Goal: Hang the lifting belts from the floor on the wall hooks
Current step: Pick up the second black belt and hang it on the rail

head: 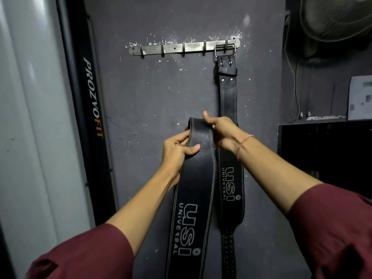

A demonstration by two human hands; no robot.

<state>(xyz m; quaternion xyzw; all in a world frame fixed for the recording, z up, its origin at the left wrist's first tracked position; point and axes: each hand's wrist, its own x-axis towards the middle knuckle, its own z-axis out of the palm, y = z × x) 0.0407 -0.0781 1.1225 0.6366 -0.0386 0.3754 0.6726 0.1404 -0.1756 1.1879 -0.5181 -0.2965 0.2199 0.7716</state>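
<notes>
A metal hook rail (177, 47) with several hooks is fixed to the dark wall. One black leather belt (228, 101) hangs by its buckle from the rightmost hook, its wide USI-printed part low down. A second black belt (193, 188), also printed USI Universal, is held up in front of the wall below the rail, its top end folded over. My left hand (177, 152) grips its left edge, thumb across the front. My right hand (220, 130) grips the folded top at its right edge. The second belt's buckle is hidden.
A black upright frame (90, 101) marked PROZVOFIT stands at the left beside a pale panel. At the upper right hangs a wall fan (338, 19) with a cord, above a dark shelf unit (322, 154). Several hooks on the rail's left stand bare.
</notes>
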